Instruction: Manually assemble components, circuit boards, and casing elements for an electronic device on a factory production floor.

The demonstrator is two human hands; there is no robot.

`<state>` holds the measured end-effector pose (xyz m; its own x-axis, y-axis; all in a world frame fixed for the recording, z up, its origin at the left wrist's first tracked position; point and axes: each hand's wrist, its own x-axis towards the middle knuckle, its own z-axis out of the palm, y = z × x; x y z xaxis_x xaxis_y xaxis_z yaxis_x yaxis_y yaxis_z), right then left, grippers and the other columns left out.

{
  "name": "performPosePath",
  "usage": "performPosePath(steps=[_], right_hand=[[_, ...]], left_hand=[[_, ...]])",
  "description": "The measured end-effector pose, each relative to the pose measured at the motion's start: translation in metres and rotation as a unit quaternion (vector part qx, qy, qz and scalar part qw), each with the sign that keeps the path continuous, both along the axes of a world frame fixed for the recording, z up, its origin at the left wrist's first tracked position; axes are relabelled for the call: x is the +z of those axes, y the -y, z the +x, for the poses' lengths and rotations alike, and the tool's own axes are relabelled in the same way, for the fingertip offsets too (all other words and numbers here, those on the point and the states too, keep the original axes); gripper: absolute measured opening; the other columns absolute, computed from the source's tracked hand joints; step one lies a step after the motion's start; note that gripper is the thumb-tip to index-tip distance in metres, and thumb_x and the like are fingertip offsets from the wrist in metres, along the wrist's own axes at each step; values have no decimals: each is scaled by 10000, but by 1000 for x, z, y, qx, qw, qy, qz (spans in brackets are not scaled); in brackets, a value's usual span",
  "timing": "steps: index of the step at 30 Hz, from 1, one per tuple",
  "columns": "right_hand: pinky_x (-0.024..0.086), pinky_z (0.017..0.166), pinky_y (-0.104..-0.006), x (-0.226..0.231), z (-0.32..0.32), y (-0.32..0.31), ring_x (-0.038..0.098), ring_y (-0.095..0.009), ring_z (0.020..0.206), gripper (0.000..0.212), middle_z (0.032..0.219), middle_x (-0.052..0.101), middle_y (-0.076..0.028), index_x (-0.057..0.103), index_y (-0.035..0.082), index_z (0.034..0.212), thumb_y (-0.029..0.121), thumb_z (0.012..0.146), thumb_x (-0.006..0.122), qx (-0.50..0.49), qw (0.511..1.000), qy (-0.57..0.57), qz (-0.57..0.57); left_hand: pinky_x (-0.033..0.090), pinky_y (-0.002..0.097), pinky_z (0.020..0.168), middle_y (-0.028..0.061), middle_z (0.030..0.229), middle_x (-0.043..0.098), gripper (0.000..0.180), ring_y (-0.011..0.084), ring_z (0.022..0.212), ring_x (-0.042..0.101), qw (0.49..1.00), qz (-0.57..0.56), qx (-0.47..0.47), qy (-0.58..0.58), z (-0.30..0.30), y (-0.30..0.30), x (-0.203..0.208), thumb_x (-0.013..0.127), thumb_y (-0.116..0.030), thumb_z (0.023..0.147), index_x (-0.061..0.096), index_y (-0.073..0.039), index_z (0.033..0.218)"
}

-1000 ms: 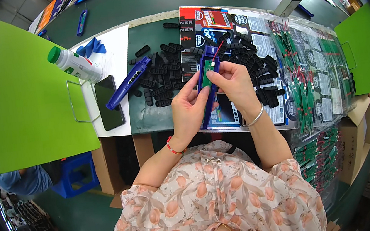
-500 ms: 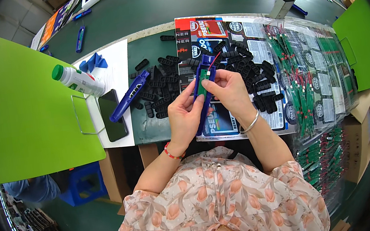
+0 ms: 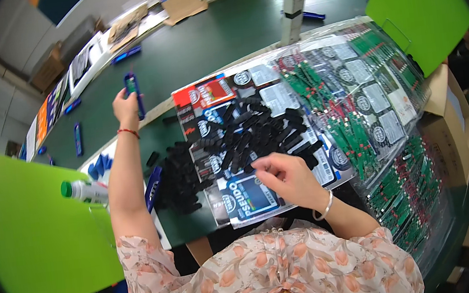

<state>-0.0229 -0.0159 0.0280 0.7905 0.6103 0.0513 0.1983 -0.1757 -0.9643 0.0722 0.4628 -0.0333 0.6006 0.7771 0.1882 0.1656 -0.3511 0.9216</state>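
My left hand [image 3: 124, 106] is stretched far out to the back left over the dark green table [image 3: 216, 38], gripping a blue rectangular case with a green insert [image 3: 133, 92]. My right hand [image 3: 284, 176] hovers near the table's front edge over printed packaging cards [image 3: 246, 194], fingers loosely curled with nothing visible in them. A heap of small black plastic parts [image 3: 234, 143] lies between the hands on the cards.
Green circuit boards in clear bags [image 3: 369, 108] fill the right side. A white bottle with a green cap [image 3: 83, 191] and a blue case [image 3: 153, 188] lie at left. Green dividers [image 3: 31, 239] flank the station. Several blue cases [image 3: 78, 139] lie on the far belt.
Both hands held the blue case together over the black parts; now my left hand has carried it far out to the back left, and my right hand has let go and dropped toward the cards.
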Motion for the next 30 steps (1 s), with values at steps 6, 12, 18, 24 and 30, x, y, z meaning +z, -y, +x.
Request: performPosePath(steps=[6, 12, 18, 24, 30], right_hand=[[484, 554, -272, 21, 19, 82, 631, -166, 636, 132, 792, 666, -104, 687, -3, 942, 64, 832, 657, -168, 978, 96, -74], [498, 584, -318, 30, 77, 155, 647, -225, 628, 152, 799, 668, -151, 673, -20, 926, 104, 842, 646, -357, 859, 262, -256], [499, 576, -311, 14, 78, 163, 648, -201, 605, 159, 728, 672, -105, 675, -5, 844, 138, 784, 709, -311, 895, 142, -287], [492, 591, -342, -15, 84, 155, 648, -237, 646, 247, 706, 666, -94, 686, 30, 886, 208, 731, 760, -311, 831, 235, -396], [456, 560, -280, -19, 80, 179, 597, -124, 617, 172, 714, 654, -68, 668, -10, 932, 110, 809, 683, -284, 897, 193, -278]], left_hand=[[514, 354, 795, 137, 985, 714, 350, 292, 877, 690, 968, 92, 151, -180, 71, -58, -33, 601, -187, 755, 720, -91, 1070], [513, 390, 799, 164, 928, 707, 307, 325, 884, 678, 946, 163, 131, -247, 82, -47, -47, 561, -173, 757, 722, -52, 989], [445, 400, 982, 245, 1200, 612, 588, 370, 1106, 595, 919, 268, 176, -227, 61, -75, -50, 601, -314, 784, 558, 19, 1266], [514, 332, 809, 172, 1010, 700, 445, 250, 921, 682, 974, 178, -59, -123, -34, -14, 11, 653, -314, 833, 651, -9, 1157], [523, 288, 701, 121, 922, 705, 249, 196, 809, 683, 960, 220, -105, -141, -178, 104, 82, 615, -125, 885, 667, -28, 1108]])
